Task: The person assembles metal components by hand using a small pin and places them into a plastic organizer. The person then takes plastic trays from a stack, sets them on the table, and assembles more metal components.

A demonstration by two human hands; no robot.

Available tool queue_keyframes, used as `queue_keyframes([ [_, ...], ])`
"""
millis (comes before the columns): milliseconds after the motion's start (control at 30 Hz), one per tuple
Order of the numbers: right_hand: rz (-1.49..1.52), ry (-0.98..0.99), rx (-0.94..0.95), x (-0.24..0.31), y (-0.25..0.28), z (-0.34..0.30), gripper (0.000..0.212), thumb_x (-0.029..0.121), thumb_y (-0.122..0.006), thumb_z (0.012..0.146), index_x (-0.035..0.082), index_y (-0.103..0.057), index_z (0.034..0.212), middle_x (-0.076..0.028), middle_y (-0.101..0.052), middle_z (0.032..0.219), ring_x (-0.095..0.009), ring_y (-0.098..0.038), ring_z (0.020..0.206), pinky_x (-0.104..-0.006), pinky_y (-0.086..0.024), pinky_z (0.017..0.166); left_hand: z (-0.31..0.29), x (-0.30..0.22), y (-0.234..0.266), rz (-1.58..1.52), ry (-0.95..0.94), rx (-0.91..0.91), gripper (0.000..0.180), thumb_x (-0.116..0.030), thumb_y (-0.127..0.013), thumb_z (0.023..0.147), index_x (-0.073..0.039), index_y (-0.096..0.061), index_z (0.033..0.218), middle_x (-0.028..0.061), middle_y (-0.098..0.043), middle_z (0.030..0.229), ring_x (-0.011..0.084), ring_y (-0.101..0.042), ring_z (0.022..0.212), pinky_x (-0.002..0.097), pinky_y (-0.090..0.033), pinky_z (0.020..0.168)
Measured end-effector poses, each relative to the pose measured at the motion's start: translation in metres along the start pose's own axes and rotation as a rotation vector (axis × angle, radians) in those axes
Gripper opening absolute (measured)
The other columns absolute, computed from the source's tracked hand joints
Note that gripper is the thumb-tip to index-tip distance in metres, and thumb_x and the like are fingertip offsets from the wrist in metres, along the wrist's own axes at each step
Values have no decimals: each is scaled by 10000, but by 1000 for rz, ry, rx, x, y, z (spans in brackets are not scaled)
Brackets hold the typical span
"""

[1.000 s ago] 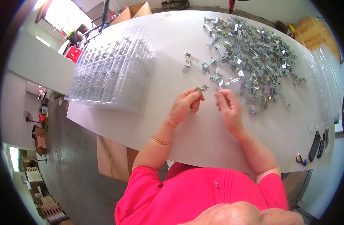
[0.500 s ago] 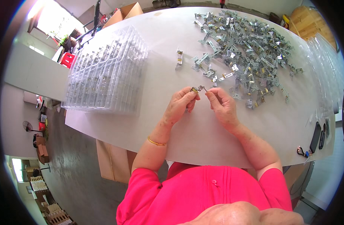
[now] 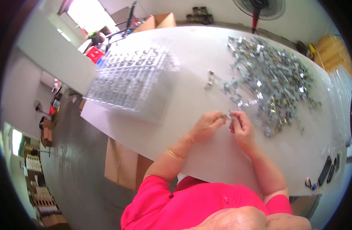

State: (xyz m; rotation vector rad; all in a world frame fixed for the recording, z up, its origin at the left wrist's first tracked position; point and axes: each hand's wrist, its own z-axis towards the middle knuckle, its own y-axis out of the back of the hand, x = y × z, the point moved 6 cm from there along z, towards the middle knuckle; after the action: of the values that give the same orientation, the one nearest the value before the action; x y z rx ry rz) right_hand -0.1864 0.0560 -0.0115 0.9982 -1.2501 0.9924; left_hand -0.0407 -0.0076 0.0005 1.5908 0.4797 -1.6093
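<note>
We find a small metal part [image 3: 224,117] just right of the frame's centre, its finer detail blurred, pinched between the thumb and fingers of the left hand [image 3: 206,126]. Just beside it, the right hand [image 3: 242,129] has its fingertips closed on a thin dark piece [image 3: 230,112]; we cannot tell whether the two pieces touch. Both hands are above the pale bench [image 3: 210,163]. We note one loose metal bracket [image 3: 210,78] lying above the hands in the frame, and a broad heap of metal brackets [image 3: 273,82] at upper right. A stack of clear trays [image 3: 131,78], filled with parts, stands at upper left. Clear plastic sheets [image 3: 339,111] lie along the right edge; a cardboard box [image 3: 120,163] sits below the bench, lower left.
</note>
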Motion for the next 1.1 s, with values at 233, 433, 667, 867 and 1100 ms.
queue_keyframes([
  [233, 430, -222, 194, 2, -1, 2, 241, 110, -428, 1023, 14, -605, 1156, -75, -665, 945, -113, -619, 811, -264, -508, 746, -3, -8, -1, 121, -101, 9, 217, -162, -583, 984, -2, -556, 841, 97, -513, 670, 152, -469, 626, 332, -420, 580],
  [433, 231, -208, 177, 4, 0, 7, 155, 157, -594, 992, 46, -632, 1094, -32, -679, 939, -103, -629, 814, -263, -513, 738, 0, -15, -2, 294, -318, -13, 182, -144, -612, 949, -12, -553, 838, 171, -561, 700, 316, -540, 599, 389, -439, 569],
  [667, 243, -21, 130, 1, 2, 12, 142, 188, -634, 999, 61, -644, 1062, 9, -675, 948, -67, -600, 811, -244, -504, 753, -4, -21, -14, 413, -408, -31, 141, -131, -625, 924, -24, -572, 849, 179, -600, 738, 376, -604, 669, 437, -468, 587],
  [867, 255, -74, 122, 9, -1, 3, 146, 173, -618, 1007, 39, -639, 1062, -3, -674, 933, -83, -625, 831, -263, -526, 765, -8, -19, -7, 507, -276, -172, 108, -117, -639, 891, -36, -582, 846, 149, -605, 754, 376, -606, 655, 443, -471, 577],
  [1100, 155, -35, 76, 16, 2, 9, 128, 133, -602, 1007, 12, -639, 1022, -21, -666, 878, -95, -639, 785, -251, -526, 732, -5, -27, -3, 543, -338, -207, 128, -112, -690, 848, -26, -595, 860, 142, -591, 777, 341, -612, 670, 404, -487, 582],
])
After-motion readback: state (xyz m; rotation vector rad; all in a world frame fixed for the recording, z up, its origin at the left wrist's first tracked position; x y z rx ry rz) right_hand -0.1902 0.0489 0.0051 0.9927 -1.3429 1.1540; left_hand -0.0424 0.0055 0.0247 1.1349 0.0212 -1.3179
